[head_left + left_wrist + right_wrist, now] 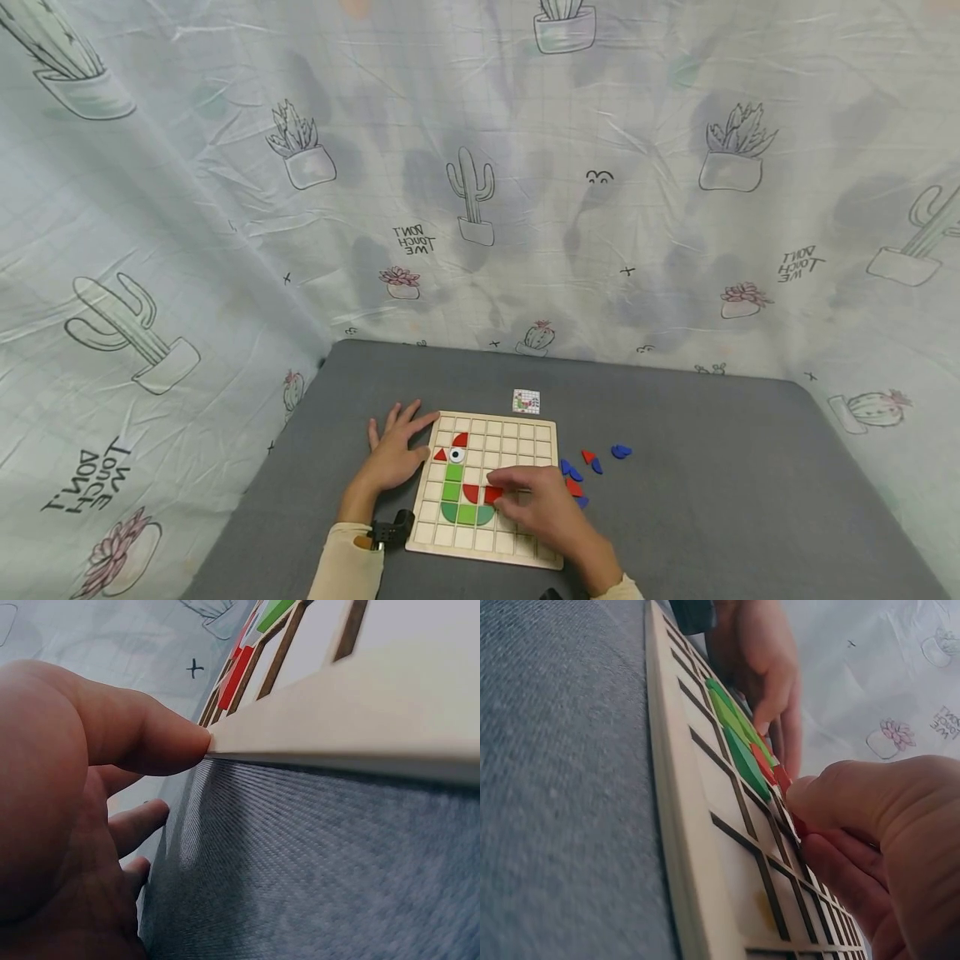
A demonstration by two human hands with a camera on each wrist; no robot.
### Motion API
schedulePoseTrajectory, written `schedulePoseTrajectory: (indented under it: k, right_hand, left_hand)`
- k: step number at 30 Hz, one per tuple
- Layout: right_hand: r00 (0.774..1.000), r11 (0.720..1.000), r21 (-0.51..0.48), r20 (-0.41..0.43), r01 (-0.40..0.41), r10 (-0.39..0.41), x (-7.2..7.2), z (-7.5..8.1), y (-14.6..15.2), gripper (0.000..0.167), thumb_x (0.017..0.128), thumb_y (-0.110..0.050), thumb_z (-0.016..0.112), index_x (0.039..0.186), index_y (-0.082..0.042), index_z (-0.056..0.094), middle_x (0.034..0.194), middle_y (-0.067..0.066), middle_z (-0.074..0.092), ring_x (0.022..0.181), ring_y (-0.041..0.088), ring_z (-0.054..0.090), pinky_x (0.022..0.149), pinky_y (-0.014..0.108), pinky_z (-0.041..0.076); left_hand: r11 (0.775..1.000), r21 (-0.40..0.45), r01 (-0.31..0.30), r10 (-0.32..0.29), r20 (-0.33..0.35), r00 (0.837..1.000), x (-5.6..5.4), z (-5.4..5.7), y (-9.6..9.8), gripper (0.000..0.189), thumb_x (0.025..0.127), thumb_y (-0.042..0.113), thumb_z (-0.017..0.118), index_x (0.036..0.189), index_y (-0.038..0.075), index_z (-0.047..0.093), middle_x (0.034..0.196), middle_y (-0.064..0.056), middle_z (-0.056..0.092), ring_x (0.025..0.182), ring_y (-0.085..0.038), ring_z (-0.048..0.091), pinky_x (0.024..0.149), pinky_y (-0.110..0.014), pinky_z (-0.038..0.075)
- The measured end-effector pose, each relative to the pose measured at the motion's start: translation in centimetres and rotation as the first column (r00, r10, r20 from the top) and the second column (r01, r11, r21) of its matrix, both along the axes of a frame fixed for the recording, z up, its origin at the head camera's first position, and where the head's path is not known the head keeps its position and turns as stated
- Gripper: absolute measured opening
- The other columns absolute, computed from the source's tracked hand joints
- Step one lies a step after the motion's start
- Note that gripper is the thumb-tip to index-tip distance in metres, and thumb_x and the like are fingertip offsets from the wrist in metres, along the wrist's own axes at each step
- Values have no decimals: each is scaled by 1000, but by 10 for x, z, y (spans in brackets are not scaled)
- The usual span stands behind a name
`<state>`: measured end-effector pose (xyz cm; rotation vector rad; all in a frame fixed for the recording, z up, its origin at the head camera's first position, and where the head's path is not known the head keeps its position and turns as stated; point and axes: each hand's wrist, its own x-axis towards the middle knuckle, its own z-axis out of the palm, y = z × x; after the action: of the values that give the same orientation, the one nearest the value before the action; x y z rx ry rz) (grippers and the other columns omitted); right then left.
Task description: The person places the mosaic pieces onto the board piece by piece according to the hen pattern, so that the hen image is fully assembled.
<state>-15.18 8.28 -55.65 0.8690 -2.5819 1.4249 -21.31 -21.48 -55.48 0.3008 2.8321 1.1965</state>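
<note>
A wooden grid board [506, 444] lies on the grey table, holding flat tiles: a red triangle [440, 455], an eye tile [456, 455], red quarter-rounds [471, 493], green squares [453, 472] and dark green curved pieces [448, 511]. My right hand [543, 504] pinches a red tile [492, 494] between thumb and fingers over a cell beside a red quarter-round; its exact shape is partly covered. On the board's left side, my left hand [393, 454] has its fingers spread, and its thumb [176, 742] touches the board's edge.
Right of the board lie loose blue pieces [621, 452] and red pieces [573, 487]. Behind the board is a small pattern card [527, 402]. A cactus-print curtain [525, 208] hangs around the table [712, 483].
</note>
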Motion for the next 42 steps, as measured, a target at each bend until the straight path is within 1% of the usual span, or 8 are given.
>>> schedulePoseTrajectory:
  k: [4,8,12,23,27,32,34,42]
  right_hand:
    - [1000,999,40,-16,-1,2,-1,2,-5,29,89,2,84,116,-9,85,113,0,85,106,9,78,93,30,65]
    - [1000,998,70,17,-5,4,-1,5,-8,30,91,0,84,119,-9,85,116,0,84,112,10,77,97,32,65]
    - [1000,997,75,24,1,-2,-1,5,-9,30,91,0,84,120,-10,85,117,0,84,112,10,78,97,32,65]
    - [999,996,87,-52,20,-15,-1,0,-16,30,89,1,86,117,-11,85,114,-3,84,108,9,77,94,32,65]
    - [997,997,64,-69,35,-30,1,0,-14,29,88,0,88,116,-10,85,112,-2,85,105,9,78,93,32,66]
    - [996,998,-9,-55,62,-63,1,1,1,28,88,2,87,115,-7,84,109,3,85,98,16,82,87,34,68]
    - [996,996,-19,-30,87,-88,1,1,11,28,89,2,85,116,-8,84,111,3,85,97,18,82,85,34,68]
    - [976,975,41,30,216,-218,2,4,59,29,89,0,86,115,-13,85,108,-4,84,90,5,75,76,27,63]
  left_hand:
    - [1000,-2,0,0,2,1000,0,-1,-1,61,97,4,65,157,17,63,178,-22,31,168,-54,7,125,-77,-20]
    - [1000,-2,0,0,2,1000,0,0,-1,61,97,5,65,157,17,63,178,-22,31,168,-54,7,125,-78,-20]
    - [1000,-2,1,-1,5,1000,0,0,-1,61,97,5,65,157,17,62,179,-22,31,168,-54,7,125,-78,-20]
    - [1000,-1,-5,5,2,1000,0,0,-1,61,97,5,66,157,16,63,178,-23,31,168,-54,7,125,-78,-20]
    - [1000,3,-3,3,4,1000,0,0,-1,61,97,5,66,157,16,62,178,-22,31,168,-54,7,125,-78,-20]
    - [1000,11,1,-1,6,1000,1,0,-1,61,98,5,65,157,16,62,179,-23,30,168,-54,6,125,-78,-21]
    - [1000,10,0,0,6,1000,1,-1,-1,61,98,5,65,157,16,62,179,-22,30,168,-54,6,125,-77,-21]
    - [1000,2,2,-2,-3,1000,0,-2,-1,61,97,4,65,157,16,63,178,-23,31,168,-54,7,124,-78,-20]
